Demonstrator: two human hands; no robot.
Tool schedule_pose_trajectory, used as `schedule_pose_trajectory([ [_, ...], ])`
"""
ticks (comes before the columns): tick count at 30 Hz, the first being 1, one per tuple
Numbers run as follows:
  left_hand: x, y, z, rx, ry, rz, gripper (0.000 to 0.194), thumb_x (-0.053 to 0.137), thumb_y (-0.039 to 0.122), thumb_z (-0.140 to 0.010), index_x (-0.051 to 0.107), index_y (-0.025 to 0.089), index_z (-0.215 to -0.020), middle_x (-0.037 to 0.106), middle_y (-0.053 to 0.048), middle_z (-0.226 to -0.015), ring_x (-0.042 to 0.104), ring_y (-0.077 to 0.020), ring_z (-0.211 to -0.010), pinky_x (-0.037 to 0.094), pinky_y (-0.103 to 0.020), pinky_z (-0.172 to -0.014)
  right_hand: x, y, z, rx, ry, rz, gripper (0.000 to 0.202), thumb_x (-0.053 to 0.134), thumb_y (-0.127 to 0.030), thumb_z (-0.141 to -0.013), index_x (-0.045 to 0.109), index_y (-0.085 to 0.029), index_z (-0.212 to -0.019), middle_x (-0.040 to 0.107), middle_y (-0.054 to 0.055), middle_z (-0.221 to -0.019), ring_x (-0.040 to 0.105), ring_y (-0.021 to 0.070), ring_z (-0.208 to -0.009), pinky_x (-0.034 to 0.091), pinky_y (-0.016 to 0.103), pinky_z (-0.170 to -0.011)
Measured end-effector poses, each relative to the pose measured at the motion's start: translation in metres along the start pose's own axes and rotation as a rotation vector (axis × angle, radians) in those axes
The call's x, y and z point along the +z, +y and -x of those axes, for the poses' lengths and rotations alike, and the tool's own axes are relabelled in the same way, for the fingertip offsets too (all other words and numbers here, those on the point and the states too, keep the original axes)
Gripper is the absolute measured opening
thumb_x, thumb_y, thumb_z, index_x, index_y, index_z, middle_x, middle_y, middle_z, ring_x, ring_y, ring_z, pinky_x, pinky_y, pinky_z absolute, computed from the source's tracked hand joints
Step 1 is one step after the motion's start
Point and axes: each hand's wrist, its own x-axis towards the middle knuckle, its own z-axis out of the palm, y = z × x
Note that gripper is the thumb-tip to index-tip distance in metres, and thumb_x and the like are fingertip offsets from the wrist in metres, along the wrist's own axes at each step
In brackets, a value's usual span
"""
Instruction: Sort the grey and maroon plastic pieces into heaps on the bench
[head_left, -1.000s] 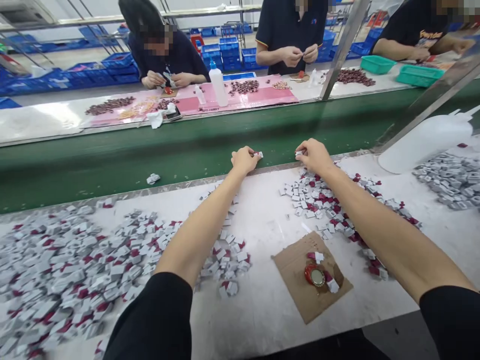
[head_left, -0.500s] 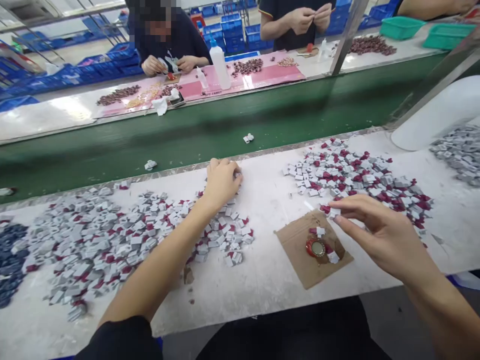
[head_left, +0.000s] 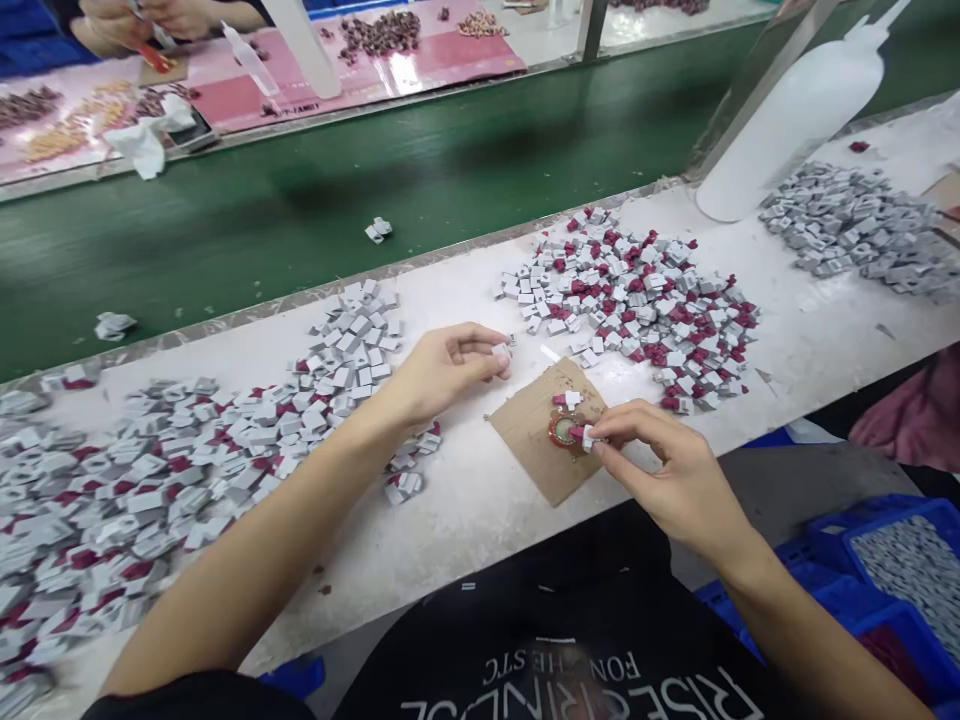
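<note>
My left hand (head_left: 457, 368) pinches a small grey-white piece (head_left: 501, 352) between thumb and fingers, left of the cardboard square. Over the cardboard (head_left: 525, 430), my right hand (head_left: 652, 455) grips a small maroon-and-white piece (head_left: 582, 435) by its white end. Its maroon end is at a red-rimmed round dish (head_left: 562, 430) on the cardboard; whether they touch is unclear. Another maroon-and-white piece (head_left: 568, 400) lies just above the dish. Grey and maroon pieces (head_left: 225, 460) spread under and beside my left forearm, and a second pile (head_left: 637, 295) lies beyond my right hand.
A green belt (head_left: 300, 220) runs behind the white table (head_left: 360, 590), with loose pieces on it. A large white bottle (head_left: 787, 120) stands at the back right beside a grey pile (head_left: 862, 225). Across the belt, a person's hands (head_left: 142, 25) work. Blue crates (head_left: 832, 530) sit low right.
The view has shifted right and down. My left hand has left the far edge of the left pile and come nearer the cardboard with a piece. My right hand has moved its piece over the dish.
</note>
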Motion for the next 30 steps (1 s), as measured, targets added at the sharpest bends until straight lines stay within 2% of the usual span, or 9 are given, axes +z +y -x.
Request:
schedule_pose_trajectory([
  [2, 0.01, -0.009, -0.002, 0.0, -0.037, -0.006, 0.03, 0.087, 0.032, -0.086, 0.083, 0.022, -0.114, 0.086, -0.008, -0.093, 0.084, -0.0259, -0.092, 0.069, -0.043, -0.093, 0.002, 0.0, 0.0, 0.005, -0.004, -0.009, 0.006, 0.08, -0.027, -0.105, 0.084, -0.032, -0.106, 0.084, 0.007, -0.105, 0.082, 0.0302, -0.098, 0.069, 0.044, -0.08],
  [6, 0.017, -0.015, 0.001, 0.088, -0.015, -0.073, 0.033, 0.088, 0.034, -0.084, 0.083, 0.022, -0.114, 0.085, -0.008, -0.098, 0.08, -0.0226, -0.084, 0.067, -0.04, -0.084, 0.002, -0.002, 0.0, 0.024, 0.001, -0.025, 0.006, 0.079, -0.029, -0.105, 0.084, -0.032, -0.105, 0.084, 0.007, -0.106, 0.082, 0.0311, -0.101, 0.069, 0.045, -0.079],
  [9, 0.02, -0.005, 0.009, 0.109, -0.009, -0.064, 0.032, 0.09, 0.035, -0.085, 0.083, 0.021, -0.113, 0.085, -0.009, -0.103, 0.08, -0.0234, -0.089, 0.067, -0.04, -0.088, -0.002, -0.003, -0.003, 0.045, 0.038, -0.093, 0.005, 0.082, -0.029, -0.104, 0.086, -0.032, -0.106, 0.083, 0.006, -0.106, 0.08, 0.0285, -0.099, 0.069, 0.043, -0.082],
  [13, 0.028, 0.017, 0.023, 0.132, -0.042, -0.019, 0.024, 0.087, 0.038, -0.094, 0.087, 0.024, -0.114, 0.087, -0.009, -0.111, 0.082, -0.0265, -0.103, 0.068, -0.041, -0.094, -0.006, -0.004, -0.017, 0.107, 0.106, -0.314, 0.008, 0.088, -0.032, -0.101, 0.087, -0.034, -0.109, 0.083, 0.004, -0.109, 0.081, 0.0244, -0.1, 0.07, 0.039, -0.089],
  [18, 0.045, 0.038, 0.028, 0.205, -0.088, 0.133, 0.026, 0.087, 0.034, -0.096, 0.085, 0.024, -0.119, 0.088, -0.009, -0.12, 0.084, -0.0256, -0.108, 0.07, -0.041, -0.101, -0.005, -0.007, -0.042, 0.111, 0.201, -0.518, 0.017, 0.089, -0.043, -0.1, 0.083, -0.035, -0.114, 0.084, 0.003, -0.119, 0.083, 0.028, -0.112, 0.071, 0.049, -0.103],
  [22, 0.054, 0.043, 0.025, 0.232, -0.129, 0.239, 0.026, 0.089, 0.032, -0.094, 0.083, 0.021, -0.117, 0.089, -0.01, -0.119, 0.086, -0.0267, -0.11, 0.07, -0.043, -0.105, -0.003, -0.007, -0.053, 0.108, 0.172, -0.543, 0.019, 0.087, -0.048, -0.1, 0.08, -0.035, -0.112, 0.085, 0.003, -0.116, 0.083, 0.0308, -0.114, 0.068, 0.057, -0.11],
  [26, 0.057, 0.041, 0.022, 0.223, -0.114, 0.265, 0.025, 0.09, 0.033, -0.094, 0.082, 0.021, -0.114, 0.089, -0.009, -0.115, 0.087, -0.027, -0.108, 0.071, -0.043, -0.102, 0.0, -0.005, -0.054, 0.105, 0.198, -0.591, 0.016, 0.088, -0.044, -0.098, 0.082, -0.035, -0.109, 0.084, 0.002, -0.115, 0.082, 0.0296, -0.115, 0.067, 0.056, -0.111],
  [30, 0.058, 0.038, 0.021, 0.215, -0.107, 0.244, 0.027, 0.089, 0.036, -0.096, 0.081, 0.022, -0.117, 0.089, -0.009, -0.117, 0.086, -0.0274, -0.109, 0.071, -0.044, -0.102, 0.003, -0.003, -0.052, 0.105, 0.203, -0.543, 0.019, 0.088, -0.047, -0.099, 0.082, -0.034, -0.111, 0.084, 0.004, -0.117, 0.081, 0.029, -0.113, 0.069, 0.053, -0.105],
])
